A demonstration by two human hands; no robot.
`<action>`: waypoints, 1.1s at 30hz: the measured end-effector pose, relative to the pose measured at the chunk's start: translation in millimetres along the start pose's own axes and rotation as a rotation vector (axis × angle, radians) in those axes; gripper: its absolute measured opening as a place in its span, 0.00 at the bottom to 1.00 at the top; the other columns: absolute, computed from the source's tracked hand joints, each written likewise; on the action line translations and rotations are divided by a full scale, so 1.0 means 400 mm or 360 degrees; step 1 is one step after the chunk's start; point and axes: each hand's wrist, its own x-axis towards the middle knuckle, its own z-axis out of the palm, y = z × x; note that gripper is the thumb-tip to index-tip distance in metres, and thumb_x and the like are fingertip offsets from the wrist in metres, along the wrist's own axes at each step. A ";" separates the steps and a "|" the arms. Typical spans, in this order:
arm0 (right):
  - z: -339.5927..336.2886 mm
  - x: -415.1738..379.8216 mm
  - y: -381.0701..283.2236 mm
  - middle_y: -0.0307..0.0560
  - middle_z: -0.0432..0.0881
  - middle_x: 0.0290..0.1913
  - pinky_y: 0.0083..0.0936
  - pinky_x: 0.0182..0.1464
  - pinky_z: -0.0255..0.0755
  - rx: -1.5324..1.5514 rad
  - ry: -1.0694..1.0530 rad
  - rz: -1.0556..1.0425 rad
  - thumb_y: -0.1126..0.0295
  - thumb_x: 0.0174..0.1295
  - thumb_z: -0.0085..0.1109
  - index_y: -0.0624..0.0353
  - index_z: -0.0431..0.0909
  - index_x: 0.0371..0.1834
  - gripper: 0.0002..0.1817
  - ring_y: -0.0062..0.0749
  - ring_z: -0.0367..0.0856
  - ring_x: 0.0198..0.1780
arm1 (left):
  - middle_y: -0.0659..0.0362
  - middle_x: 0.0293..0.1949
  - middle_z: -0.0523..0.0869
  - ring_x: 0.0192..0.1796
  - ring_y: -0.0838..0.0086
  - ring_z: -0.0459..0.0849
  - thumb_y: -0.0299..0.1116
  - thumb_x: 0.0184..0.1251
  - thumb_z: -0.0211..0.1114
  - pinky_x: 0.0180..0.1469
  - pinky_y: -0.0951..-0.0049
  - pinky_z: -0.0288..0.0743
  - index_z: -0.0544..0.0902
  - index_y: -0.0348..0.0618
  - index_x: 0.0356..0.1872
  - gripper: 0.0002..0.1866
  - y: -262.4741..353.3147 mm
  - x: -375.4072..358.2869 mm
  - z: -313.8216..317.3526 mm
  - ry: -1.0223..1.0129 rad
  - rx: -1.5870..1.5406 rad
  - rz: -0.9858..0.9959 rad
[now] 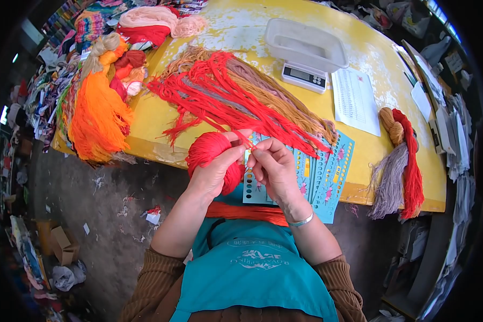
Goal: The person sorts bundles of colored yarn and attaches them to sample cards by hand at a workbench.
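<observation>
A bundle of red yarn (203, 155) is held in my left hand (220, 166), with thumb and fingers closed on it. Close beside it on the right, my right hand (273, 166) pinches at a strand of the red yarn near the left fingertips. Under and beside my right hand lie blue-green punched cards (327, 182) with pink flower pictures, overhanging the table's front edge. Just beyond both hands, long red strands (214, 96) are spread over brown and mauve ones (263, 88). Orange-red yarn (247, 213) lies across my lap.
On the yellow table (225, 21) are a clear plastic tub (306, 43), a digital scale (304, 77) and a printed sheet (355, 99). Orange yarn (99, 118) hangs over the left edge, grey and red hanks (394, 177) over the right. A cardboard box (64, 244) stands on the floor.
</observation>
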 end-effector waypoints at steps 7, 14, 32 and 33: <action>0.002 -0.004 -0.008 0.37 0.77 0.23 0.12 0.17 0.57 -0.0078 0.0042 0.0054 0.74 0.67 0.55 0.56 0.74 0.39 0.01 0.14 0.67 0.17 | 0.64 0.40 0.77 0.39 0.85 0.72 0.24 0.67 0.59 0.44 0.83 0.68 0.75 0.33 0.59 0.19 0.003 -0.002 0.004 0.0014 0.0034 -0.0014; 0.000 -0.004 -0.012 0.36 0.76 0.24 0.11 0.17 0.56 -0.0115 0.0018 0.0056 0.74 0.67 0.55 0.57 0.74 0.38 0.01 0.13 0.67 0.18 | 0.64 0.39 0.76 0.39 0.85 0.72 0.24 0.67 0.58 0.43 0.84 0.68 0.75 0.33 0.60 0.20 0.003 -0.003 0.003 -0.0005 0.0039 -0.0014; -0.022 0.013 -0.021 0.32 0.73 0.22 0.14 0.19 0.61 -0.0929 -0.0085 -0.0320 0.70 0.68 0.57 0.62 0.76 0.36 0.06 0.10 0.65 0.20 | 0.66 0.31 0.76 0.32 0.86 0.70 0.32 0.70 0.59 0.36 0.84 0.64 0.79 0.36 0.56 0.16 0.007 -0.003 -0.023 -0.0028 0.0287 -0.0095; -0.023 0.014 -0.041 0.33 0.73 0.21 0.14 0.18 0.60 -0.0769 -0.0096 -0.0096 0.69 0.69 0.55 0.62 0.76 0.36 0.08 0.11 0.65 0.19 | 0.66 0.31 0.76 0.32 0.86 0.70 0.32 0.70 0.59 0.36 0.84 0.64 0.79 0.36 0.56 0.16 0.012 -0.003 -0.030 -0.0027 0.0288 -0.0095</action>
